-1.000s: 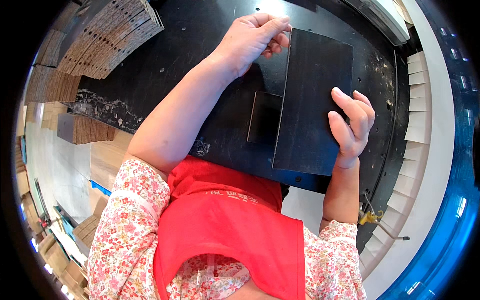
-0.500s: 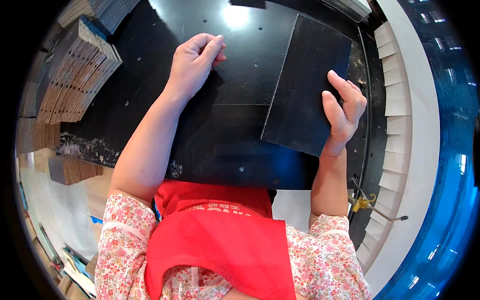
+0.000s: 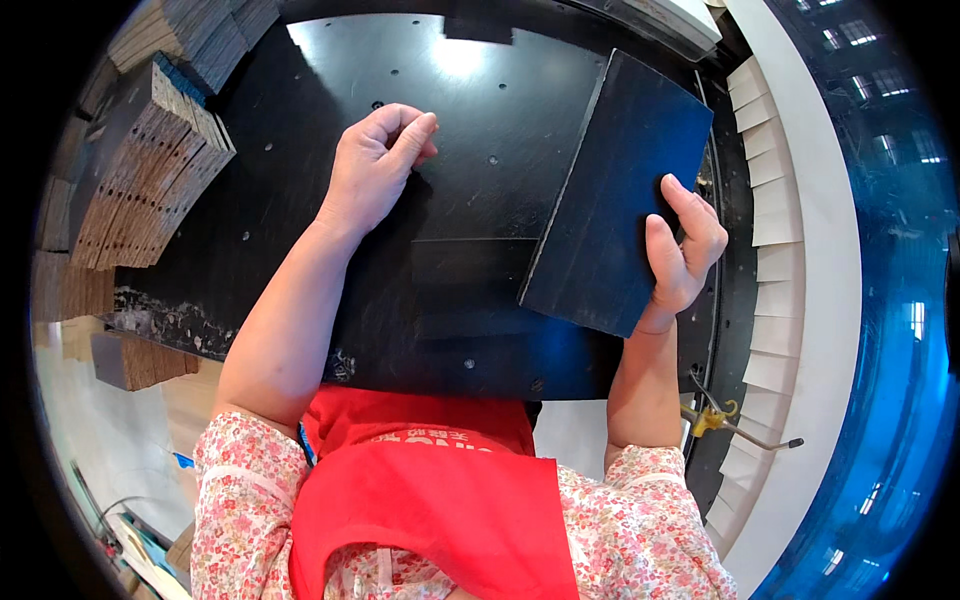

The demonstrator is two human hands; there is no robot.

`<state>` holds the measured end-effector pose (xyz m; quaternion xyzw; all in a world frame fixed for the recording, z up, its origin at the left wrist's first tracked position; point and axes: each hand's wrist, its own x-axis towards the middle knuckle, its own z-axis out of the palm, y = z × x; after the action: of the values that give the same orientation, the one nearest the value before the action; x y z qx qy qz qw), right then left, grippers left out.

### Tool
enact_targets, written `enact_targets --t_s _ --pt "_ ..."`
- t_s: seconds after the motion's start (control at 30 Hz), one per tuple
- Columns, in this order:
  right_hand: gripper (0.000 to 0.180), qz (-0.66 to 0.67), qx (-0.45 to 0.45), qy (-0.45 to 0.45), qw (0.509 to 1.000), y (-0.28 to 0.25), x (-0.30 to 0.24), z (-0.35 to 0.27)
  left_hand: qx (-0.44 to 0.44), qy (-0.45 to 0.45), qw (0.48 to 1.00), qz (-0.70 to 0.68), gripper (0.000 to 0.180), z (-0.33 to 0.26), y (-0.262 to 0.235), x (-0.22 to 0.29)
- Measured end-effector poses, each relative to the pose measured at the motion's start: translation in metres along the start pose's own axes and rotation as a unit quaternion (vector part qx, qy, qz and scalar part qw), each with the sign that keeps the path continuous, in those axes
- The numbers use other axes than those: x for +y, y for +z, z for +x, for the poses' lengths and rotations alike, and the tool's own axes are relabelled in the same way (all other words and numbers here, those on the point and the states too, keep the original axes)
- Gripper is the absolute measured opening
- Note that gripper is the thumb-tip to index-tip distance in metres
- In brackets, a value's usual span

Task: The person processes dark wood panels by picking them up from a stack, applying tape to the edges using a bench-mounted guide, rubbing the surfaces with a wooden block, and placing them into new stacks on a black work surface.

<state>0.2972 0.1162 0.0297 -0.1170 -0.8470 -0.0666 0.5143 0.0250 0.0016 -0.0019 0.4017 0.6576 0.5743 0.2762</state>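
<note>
A dark rectangular board [image 3: 610, 200] with a pale, rough left edge sits at the right side of the black work table [image 3: 470, 130]. My right hand [image 3: 688, 245] grips the board's right edge, with thumb and forefinger showing over its face. The other fingers are partly hidden. To the left, above the table, my left hand [image 3: 375, 165] is closed, its thumb pressed against the curled forefinger. What it holds, if anything, is hidden.
Stacked boards with holes along their brown edges [image 3: 150, 170] stand at the left. A yellow fitting with a metal rod [image 3: 712, 418] projects at the table's right, beside a row of white flaps [image 3: 772, 320]. Blue transparent sheeting [image 3: 900, 330] lies beyond.
My right hand and the board have shifted slightly right over the table, and the board has turned a little clockwise. My left hand stays closed. The whole view has also shifted.
</note>
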Motion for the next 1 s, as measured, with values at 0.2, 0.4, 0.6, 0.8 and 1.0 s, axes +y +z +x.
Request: enact_targets --t_s 0.2,0.4,0.6,0.8,1.0 --pt "0.022 -0.009 -0.007 0.048 0.999 -0.004 0.004 0.0 0.003 0.006 1.0 0.011 0.023 -0.001 0.0 0.001" --pt "0.03 0.027 0.035 0.101 0.994 0.001 0.018 -0.005 0.001 0.01 1.0 0.014 0.023 -0.003 0.0 0.003" --pt "0.03 0.114 0.099 0.345 0.926 0.005 0.032 -0.024 -0.004 0.01 1.0 0.011 0.021 0.0 0.0 0.001" --pt "0.014 0.401 0.236 0.518 0.718 0.007 0.018 0.002 -0.006 0.029 0.999 0.028 0.021 0.0 0.0 -0.001" --pt "0.024 0.466 0.233 0.533 0.667 0.003 0.027 -0.006 -0.01 0.032 0.999 0.041 0.019 0.0 0.0 0.0"
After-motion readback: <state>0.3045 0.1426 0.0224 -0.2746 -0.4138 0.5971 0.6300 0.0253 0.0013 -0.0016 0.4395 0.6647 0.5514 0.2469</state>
